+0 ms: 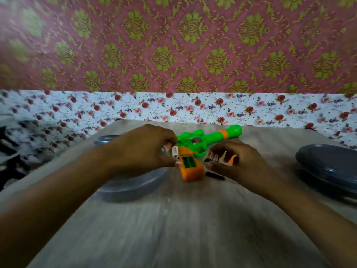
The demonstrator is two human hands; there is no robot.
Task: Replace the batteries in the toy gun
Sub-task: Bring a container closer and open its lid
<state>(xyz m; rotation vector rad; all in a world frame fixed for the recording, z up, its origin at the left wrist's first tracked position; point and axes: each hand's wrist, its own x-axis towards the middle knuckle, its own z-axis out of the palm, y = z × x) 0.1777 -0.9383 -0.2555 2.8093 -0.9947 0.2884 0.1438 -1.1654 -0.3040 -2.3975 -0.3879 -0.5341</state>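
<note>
A green toy gun (210, 137) with an orange grip (191, 167) lies on the table, barrel pointing right and away. The battery bay in the grip is open and shows green inside. My left hand (143, 147) pinches a pale battery (175, 151) right beside the grip's left edge. My right hand (237, 161) sits to the right of the grip and holds two batteries (212, 158) together with an orange piece (232, 159), likely the bay cover. A small black object (215, 175) lies on the table just below my right hand.
A grey plate (135, 184) lies under my left hand. Another grey dish (328, 167) stands at the right edge of the wooden table (173, 229). Behind the table runs a floral cloth (193, 107) and a patterned wall.
</note>
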